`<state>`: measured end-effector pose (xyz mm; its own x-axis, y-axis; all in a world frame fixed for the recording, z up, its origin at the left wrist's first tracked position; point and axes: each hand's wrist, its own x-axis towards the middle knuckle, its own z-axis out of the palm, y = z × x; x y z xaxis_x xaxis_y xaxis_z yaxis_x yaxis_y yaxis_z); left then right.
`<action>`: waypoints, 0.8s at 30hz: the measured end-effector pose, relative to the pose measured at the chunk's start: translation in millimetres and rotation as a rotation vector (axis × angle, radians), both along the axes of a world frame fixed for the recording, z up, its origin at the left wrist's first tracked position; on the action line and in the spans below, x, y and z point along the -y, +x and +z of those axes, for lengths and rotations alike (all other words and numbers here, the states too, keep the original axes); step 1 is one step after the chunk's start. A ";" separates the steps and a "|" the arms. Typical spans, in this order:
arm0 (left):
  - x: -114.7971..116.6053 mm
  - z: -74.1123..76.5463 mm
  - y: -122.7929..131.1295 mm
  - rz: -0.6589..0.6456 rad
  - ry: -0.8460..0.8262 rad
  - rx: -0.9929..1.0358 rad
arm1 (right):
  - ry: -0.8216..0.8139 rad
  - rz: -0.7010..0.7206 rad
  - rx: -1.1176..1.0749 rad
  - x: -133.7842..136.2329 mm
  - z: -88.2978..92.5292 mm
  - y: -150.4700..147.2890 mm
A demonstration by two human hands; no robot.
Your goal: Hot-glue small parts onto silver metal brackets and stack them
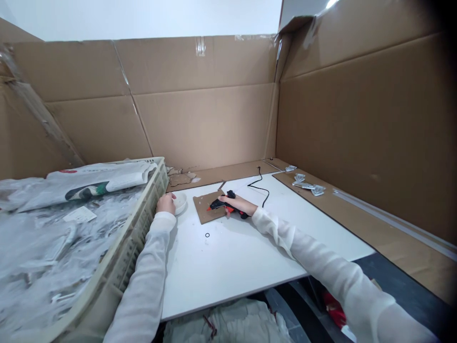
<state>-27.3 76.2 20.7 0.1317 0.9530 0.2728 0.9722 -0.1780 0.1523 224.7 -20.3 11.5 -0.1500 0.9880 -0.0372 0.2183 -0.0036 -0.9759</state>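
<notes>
A black glue gun (231, 204) with a red trigger and an orange tip is gripped in my right hand (238, 205). Its nozzle points left over a brown cardboard square (203, 216), which lies on the white board (228, 257). To the left, my left hand (166, 204) has its fingers curled at the near-left side of a small white bowl (181, 204); the fingertips are partly hidden. A small black ring (207, 235) lies on the board in front of the cardboard square.
A cream plastic crate (143, 243) filled with clear plastic bags stands left of the board. A black cord (259, 182) runs across the back. Several small clear packets (310, 186) lie on the right-hand cardboard. Tall cardboard walls (203, 114) enclose the back and right.
</notes>
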 end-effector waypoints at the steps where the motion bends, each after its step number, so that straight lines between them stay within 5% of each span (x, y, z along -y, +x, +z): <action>1: 0.4 -0.3 0.2 0.001 0.023 0.017 | -0.002 -0.009 0.019 0.0 0.3 0.3; 12: 0.3 -2.2 3.5 -0.030 0.026 0.155 | 0.004 -0.036 0.103 1.5 2.5 -0.9; 16: 17.6 13.8 13.4 -0.035 0.130 0.120 | 0.022 -0.042 0.115 4.9 1.3 -1.9; 20: 98.1 57.2 25.4 -0.251 0.290 0.157 | 0.020 -0.043 0.159 2.6 -6.2 0.3; 24: 210.5 104.0 15.2 -0.538 0.164 0.068 | 0.007 -0.026 0.216 -0.8 -10.3 1.9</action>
<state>-12.1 -134.3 124.6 0.5639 0.7010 0.4365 0.7273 -0.6720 0.1397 226.6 -19.5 1.3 -0.1140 0.9917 -0.0592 0.4223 -0.0056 -0.9064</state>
